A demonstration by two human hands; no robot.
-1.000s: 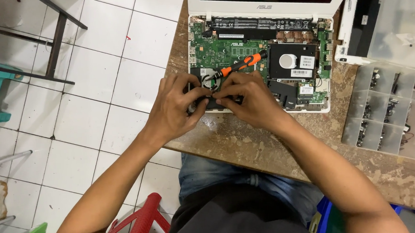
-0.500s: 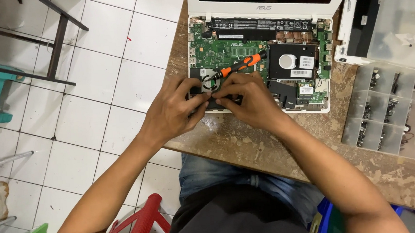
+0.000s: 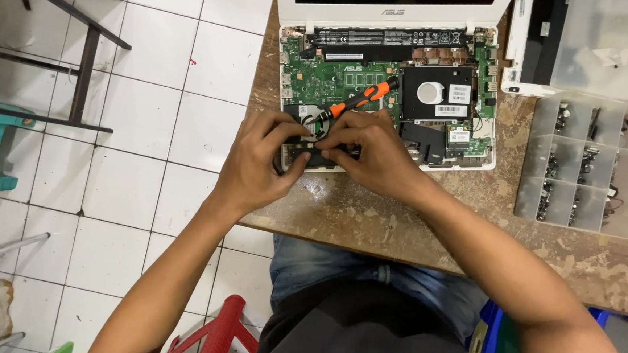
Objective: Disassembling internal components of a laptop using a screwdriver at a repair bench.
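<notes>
Worn brown surface (image 3: 418, 221) standing over white floor tiles (image 3: 144, 136), carrying an opened white laptop (image 3: 389, 92) with green board and black drive exposed. Left hand (image 3: 259, 165) and right hand (image 3: 371, 155) meeting at the laptop's near edge, both pinching a small black part (image 3: 318, 156) lying across that edge, just below the round fan. Left fingers (image 3: 289, 131) curling over the part's left end, thumb pressing from beneath; right fingers (image 3: 340, 127) clenching on its right end, knuckles raised. Orange-and-black screwdriver (image 3: 359, 99) resting slantwise on the board just above the hands, handle up to the right, tip hidden near the right fingers; whether touching them, cannot tell. Clear compartment box (image 3: 582, 167) of small parts sitting well apart on the right, with a second white device (image 3: 538, 32) beside the laptop's screen. Red stool (image 3: 219, 342) and dark metal frame (image 3: 82, 67) showing on the floor at the left.
</notes>
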